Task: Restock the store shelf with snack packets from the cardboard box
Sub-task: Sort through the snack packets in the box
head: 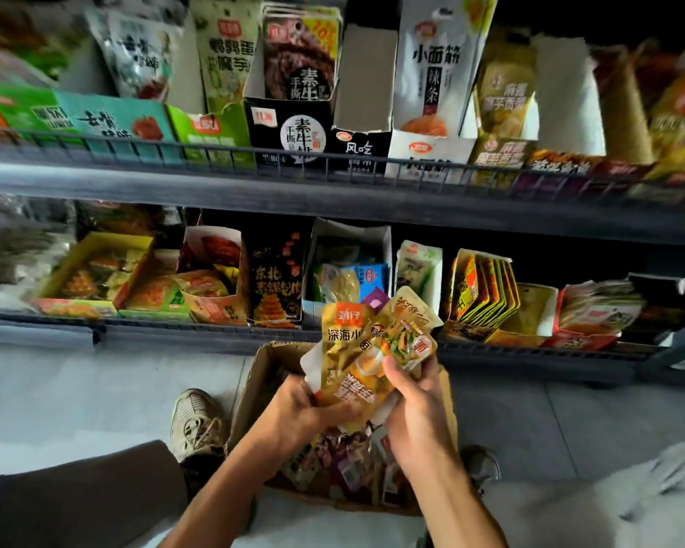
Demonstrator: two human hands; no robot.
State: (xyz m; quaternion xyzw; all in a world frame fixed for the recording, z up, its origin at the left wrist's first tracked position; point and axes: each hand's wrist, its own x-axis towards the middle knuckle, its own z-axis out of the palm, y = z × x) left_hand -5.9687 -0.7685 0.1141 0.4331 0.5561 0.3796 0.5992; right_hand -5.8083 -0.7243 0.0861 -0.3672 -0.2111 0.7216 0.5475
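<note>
Two bare forearms are reaching out over a cardboard box point(254, 373) as a person is gripping a fanned bunch of golden snack packets point(366, 350) in front of a store shelf point(214, 191).

Both hands are curling round the bunch: the left hand point(301, 413) is clasping its lower edge from beneath, the right hand point(412, 397) is pinching the front packet with the thumb on top. Directly below, the open box is sitting on the pale floor, more mixed packets lying loose inside, a worn sneaker point(196, 423) standing just beside its left wall. Beyond, two wire-fronted tiers are holding display cartons of snacks, the lower tier point(175, 334) running just behind the raised bunch.
</note>
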